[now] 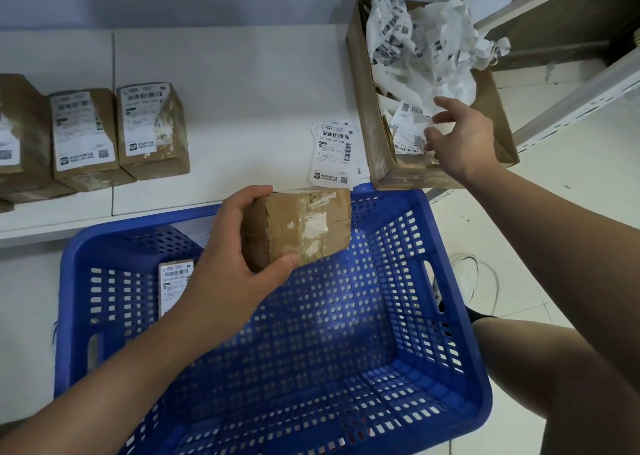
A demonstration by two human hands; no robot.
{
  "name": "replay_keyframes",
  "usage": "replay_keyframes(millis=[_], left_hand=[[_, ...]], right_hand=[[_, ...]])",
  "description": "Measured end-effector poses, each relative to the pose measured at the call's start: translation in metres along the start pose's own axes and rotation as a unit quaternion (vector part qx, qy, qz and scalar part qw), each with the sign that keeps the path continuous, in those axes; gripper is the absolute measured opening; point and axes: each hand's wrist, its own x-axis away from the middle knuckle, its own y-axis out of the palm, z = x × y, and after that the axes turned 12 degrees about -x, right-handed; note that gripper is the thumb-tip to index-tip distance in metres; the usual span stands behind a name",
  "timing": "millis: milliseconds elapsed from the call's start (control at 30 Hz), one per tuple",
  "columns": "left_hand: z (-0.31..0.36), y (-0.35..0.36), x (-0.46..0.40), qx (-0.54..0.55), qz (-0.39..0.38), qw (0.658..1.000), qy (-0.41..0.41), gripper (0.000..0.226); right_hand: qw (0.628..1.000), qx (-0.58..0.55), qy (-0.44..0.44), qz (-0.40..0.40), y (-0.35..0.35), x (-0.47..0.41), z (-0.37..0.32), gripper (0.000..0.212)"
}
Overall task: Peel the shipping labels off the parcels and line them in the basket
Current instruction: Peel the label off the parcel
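While left hand (239,246) grips stripped parcel (298,227) over basket (446,281), right hand (457,139) loose-fingered, empty above scrap box (367,115): risk dropping parcel crooked, out of line.

The parcel (298,227) is seen as matt brown cardboard with glossy tape; the basket (446,281) as perforated blue plastic; the labels (420,31) as crumpled white paper.

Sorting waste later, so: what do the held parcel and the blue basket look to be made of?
The held parcel looks like brown corrugated cardboard, matte, with glossy clear tape and torn white label residue. The blue basket looks like moulded plastic, slightly shiny, its walls and floor perforated in a regular grid.
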Motion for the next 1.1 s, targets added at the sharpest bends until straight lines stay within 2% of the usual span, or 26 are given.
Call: replay_keyframes(millis=[267, 467, 667, 800, 933, 1033, 1100], left_hand=[[0.005, -0.002, 0.003, 0.021, 0.009, 1.0, -0.008, 0.078], [0.014, -0.008, 0.008, 0.044, 0.008, 0.999, -0.003, 0.074], [0.018, -0.019, 0.018, 0.04, 0.008, 0.999, 0.0, 0.074], [0.024, -0.031, 0.028, 0.022, 0.015, 1.0, 0.006, 0.075], [0.027, -0.044, 0.037, 0.01, 0.022, 1.0, 0.004, 0.079], [0.03, -0.05, 0.048, 0.035, 0.001, 0.999, 0.0, 0.08], [0.032, -0.05, 0.058, 0.043, -0.016, 0.999, -0.001, 0.081]], right_hand=[[0.998, 0.029, -0.057, -0.005, -0.012, 0.044, -0.029, 0.045], [0.986, -0.02, -0.116, -0.117, -0.015, 0.127, -0.058, 0.046], [0.961, -0.051, -0.164, -0.217, -0.017, 0.191, -0.07, 0.059], [0.957, -0.077, -0.151, -0.238, -0.01, 0.204, -0.071, 0.071], [0.944, -0.084, -0.173, -0.267, 0.001, 0.212, -0.079, 0.093], [0.941, -0.087, -0.172, -0.277, 0.008, 0.221, -0.082, 0.112], [0.94, -0.09, -0.176, -0.277, 0.01, 0.229, -0.083, 0.115]])
